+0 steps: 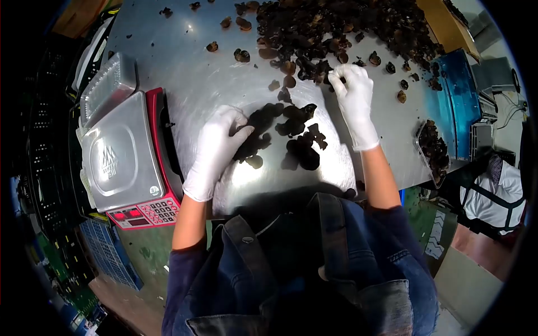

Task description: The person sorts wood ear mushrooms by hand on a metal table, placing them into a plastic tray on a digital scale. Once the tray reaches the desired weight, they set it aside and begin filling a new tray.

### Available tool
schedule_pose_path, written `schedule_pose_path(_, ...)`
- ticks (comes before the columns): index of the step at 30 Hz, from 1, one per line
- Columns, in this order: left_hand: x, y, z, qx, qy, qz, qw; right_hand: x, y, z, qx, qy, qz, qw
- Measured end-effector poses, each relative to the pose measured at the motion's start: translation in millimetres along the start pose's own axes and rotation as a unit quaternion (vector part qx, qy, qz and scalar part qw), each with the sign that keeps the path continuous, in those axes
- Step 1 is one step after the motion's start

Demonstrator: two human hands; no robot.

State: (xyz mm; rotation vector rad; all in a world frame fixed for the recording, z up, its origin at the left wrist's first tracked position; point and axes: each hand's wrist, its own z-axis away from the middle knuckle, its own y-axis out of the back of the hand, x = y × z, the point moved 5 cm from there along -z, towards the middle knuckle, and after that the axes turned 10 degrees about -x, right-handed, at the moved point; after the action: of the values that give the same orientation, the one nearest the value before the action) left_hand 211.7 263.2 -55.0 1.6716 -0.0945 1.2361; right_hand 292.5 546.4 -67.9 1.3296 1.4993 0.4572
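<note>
Both my hands wear white gloves over a shiny steel table [213, 78]. My left hand [216, 148] rests on the table with its fingers curled against a small heap of dark dried fungus pieces [291, 134] in front of me. My right hand [353, 98] reaches further out, its fingertips pinched on pieces at the near edge of a large pile of dark fungus [336, 28] spread across the far side of the table. Loose single pieces [242, 55] lie scattered between the two heaps.
A red electronic scale [126, 162] with a steel pan stands at the table's left edge, a clear plastic tray [107, 84] behind it. A filled plastic tray [432, 148] sits at the right edge beside a blue machine [457, 95]. Another person [493, 196] stands lower right.
</note>
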Motion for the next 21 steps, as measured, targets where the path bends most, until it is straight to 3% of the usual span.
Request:
schedule_pose_path(2,-10.9,-6.7,20.2,0.022,0.009,0.01,1.0,-11.9,17.2,31.3,-0.054,-0.01,-0.036,0.998)
schedule_pose_path(4,-19.3,-7.9,39.2,0.114,-0.004,0.008,0.993,-9.7,18.7,57.4,-0.092,-0.037,-0.036,0.994)
schedule_pose_path(6,-27.8,-19.0,52.6,0.123,-0.017,0.012,0.992,-11.7,14.4,74.2,-0.12,-0.087,-0.023,0.989)
schedule_pose_path(9,-25.6,-31.4,65.7,0.11,-0.019,-0.031,0.993,-28.6,3.9,63.5,-0.118,-0.058,-0.036,0.991)
schedule_pose_path(10,-19.4,-31.0,68.1,0.114,-0.018,-0.031,0.993,-38.1,-1.2,55.4,-0.095,0.008,-0.023,0.995)
schedule_pose_path(12,-6.9,-30.5,70.0,0.102,0.023,-0.002,0.994,-59.4,-19.9,32.4,-0.111,0.026,0.012,0.993)
schedule_pose_path(14,-6.0,-30.1,72.4,0.104,0.01,-0.034,0.994,-71.7,-49.2,12.1,-0.212,0.039,0.086,0.973)
schedule_pose_path(16,-2.0,-29.1,75.3,0.104,-0.008,-0.076,0.992,-70.3,-80.9,0.6,-0.247,0.042,0.156,0.956)
schedule_pose_path(19,-0.2,-22.0,84.6,0.094,0.003,-0.066,0.993,-71.9,-43.0,3.9,-0.227,0.018,0.001,0.974)
schedule_pose_path(21,-6.9,-20.4,92.5,0.092,0.007,-0.058,0.994,-66.5,13.9,33.2,-0.164,0.045,0.0,0.985)
